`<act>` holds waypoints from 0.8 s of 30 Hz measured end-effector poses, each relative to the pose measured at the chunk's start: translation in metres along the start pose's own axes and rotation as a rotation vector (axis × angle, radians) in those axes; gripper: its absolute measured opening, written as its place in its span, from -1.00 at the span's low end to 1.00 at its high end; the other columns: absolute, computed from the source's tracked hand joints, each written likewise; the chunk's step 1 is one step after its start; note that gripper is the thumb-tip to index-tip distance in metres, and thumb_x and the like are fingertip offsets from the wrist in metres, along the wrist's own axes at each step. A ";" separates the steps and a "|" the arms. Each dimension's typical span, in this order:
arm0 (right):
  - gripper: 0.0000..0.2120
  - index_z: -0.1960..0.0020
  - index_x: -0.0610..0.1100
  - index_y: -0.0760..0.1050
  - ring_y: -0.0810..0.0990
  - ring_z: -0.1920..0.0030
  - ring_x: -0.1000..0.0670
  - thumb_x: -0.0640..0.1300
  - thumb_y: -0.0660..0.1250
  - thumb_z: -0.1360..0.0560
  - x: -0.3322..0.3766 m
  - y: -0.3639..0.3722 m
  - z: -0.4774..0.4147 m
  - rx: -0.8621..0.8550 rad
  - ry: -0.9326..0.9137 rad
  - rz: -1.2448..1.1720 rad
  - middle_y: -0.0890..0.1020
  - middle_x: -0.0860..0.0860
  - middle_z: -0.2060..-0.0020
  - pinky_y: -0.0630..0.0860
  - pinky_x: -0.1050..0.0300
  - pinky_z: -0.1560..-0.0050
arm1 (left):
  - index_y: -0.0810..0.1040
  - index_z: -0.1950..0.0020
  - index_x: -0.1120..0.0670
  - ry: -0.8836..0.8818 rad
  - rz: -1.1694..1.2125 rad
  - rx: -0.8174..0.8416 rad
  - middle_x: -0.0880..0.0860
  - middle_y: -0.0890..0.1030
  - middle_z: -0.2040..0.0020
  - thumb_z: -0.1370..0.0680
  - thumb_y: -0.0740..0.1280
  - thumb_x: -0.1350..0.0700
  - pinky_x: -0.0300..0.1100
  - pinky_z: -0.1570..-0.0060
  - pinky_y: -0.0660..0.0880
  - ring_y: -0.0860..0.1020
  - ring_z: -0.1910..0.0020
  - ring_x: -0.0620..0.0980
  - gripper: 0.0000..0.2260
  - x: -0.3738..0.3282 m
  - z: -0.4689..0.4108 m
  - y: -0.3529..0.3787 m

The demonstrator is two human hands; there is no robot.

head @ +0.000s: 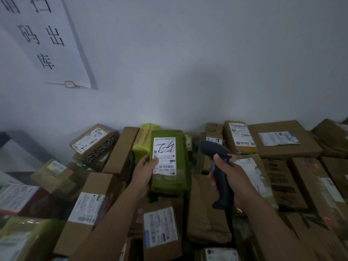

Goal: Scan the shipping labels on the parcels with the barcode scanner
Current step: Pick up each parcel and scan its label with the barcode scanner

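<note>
A green parcel stands tilted up in the middle of the pile, its white shipping label facing me with handwritten marks on it. My left hand grips the parcel's left edge, thumb lying on the label. My right hand holds the black barcode scanner by its handle, just right of the parcel. The scanner's head is level with the label and points away from me, toward the wall.
Brown cardboard parcels with labels lie packed all around, from the left edge to the right. A second yellow-green parcel leans behind the held one. A white wall rises behind, with a paper sign at top left.
</note>
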State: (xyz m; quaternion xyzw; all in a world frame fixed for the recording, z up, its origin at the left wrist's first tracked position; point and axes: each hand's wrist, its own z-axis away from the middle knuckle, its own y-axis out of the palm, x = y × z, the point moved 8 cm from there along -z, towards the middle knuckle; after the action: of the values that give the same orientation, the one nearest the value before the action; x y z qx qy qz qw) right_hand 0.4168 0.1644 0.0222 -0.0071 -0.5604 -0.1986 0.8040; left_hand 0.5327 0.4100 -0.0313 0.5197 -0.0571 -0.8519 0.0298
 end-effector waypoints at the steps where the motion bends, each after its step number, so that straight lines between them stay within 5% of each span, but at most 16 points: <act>1: -0.52 0.14 -0.19 0.58 0.56 0.46 -0.05 0.23 0.46 -0.27 -0.002 0.002 -0.005 0.009 0.005 0.001 0.64 -0.15 0.34 0.52 0.12 0.45 | 0.38 -0.47 0.07 -0.009 -0.034 -0.015 0.08 0.72 0.05 -0.59 0.35 0.19 0.00 0.20 0.63 0.71 0.11 0.08 -0.56 0.003 -0.005 -0.002; 6: -0.41 0.08 -0.21 0.60 0.58 0.45 -0.05 0.29 0.50 -0.21 -0.018 0.008 -0.024 0.041 0.043 0.021 0.66 -0.14 0.33 0.53 0.15 0.43 | 0.47 -0.38 0.09 -0.028 -0.345 -0.037 0.01 0.68 0.05 -0.63 0.29 0.16 -0.23 0.33 0.58 0.68 0.18 -0.09 -0.70 0.026 -0.017 -0.007; 11: -0.43 0.09 -0.20 0.61 0.59 0.44 -0.04 0.28 0.49 -0.21 -0.028 0.002 -0.037 0.018 0.049 0.019 0.65 -0.14 0.33 0.53 0.15 0.42 | 0.47 -0.31 0.03 -0.013 -0.576 0.034 0.02 0.66 -0.13 -0.62 0.31 0.13 0.01 -0.17 0.56 0.64 -0.07 0.00 -0.75 0.033 -0.021 0.003; 15: -0.51 0.12 -0.19 0.60 0.57 0.47 -0.01 0.24 0.44 -0.28 -0.024 -0.011 -0.049 -0.075 0.009 -0.026 0.65 -0.10 0.36 0.53 0.19 0.46 | 0.44 -0.07 -0.08 0.192 -0.883 0.002 0.00 0.64 -0.17 -0.60 0.34 0.08 -0.22 0.07 0.59 0.62 0.02 -0.09 -0.88 0.003 -0.026 0.015; 19: -0.54 0.06 -0.21 0.57 0.56 0.48 0.00 0.19 0.43 -0.34 -0.019 -0.024 -0.068 -0.158 0.007 -0.140 0.64 -0.07 0.40 0.51 0.17 0.47 | 0.39 -0.45 0.06 0.561 -1.185 -0.070 0.09 0.49 -0.36 -0.59 0.34 -0.04 0.09 -0.29 0.47 0.48 -0.31 0.10 -0.55 -0.048 -0.047 0.054; 24: -0.57 0.00 -0.14 0.58 0.55 0.49 0.02 0.18 0.45 -0.34 -0.009 -0.035 -0.094 -0.180 -0.016 -0.245 0.63 -0.06 0.41 0.51 0.16 0.48 | 0.37 -0.48 0.01 0.729 -1.404 0.161 0.05 0.44 -0.40 -0.56 0.38 -0.07 -0.11 -0.32 0.31 0.38 -0.33 0.02 -0.48 -0.056 -0.092 0.140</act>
State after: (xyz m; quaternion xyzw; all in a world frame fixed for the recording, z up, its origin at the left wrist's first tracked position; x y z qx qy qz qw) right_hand 0.4876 0.1129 -0.0280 -0.0123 -0.5435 -0.3446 0.7653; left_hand 0.6388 0.2714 -0.0054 0.6808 0.2356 -0.4410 -0.5352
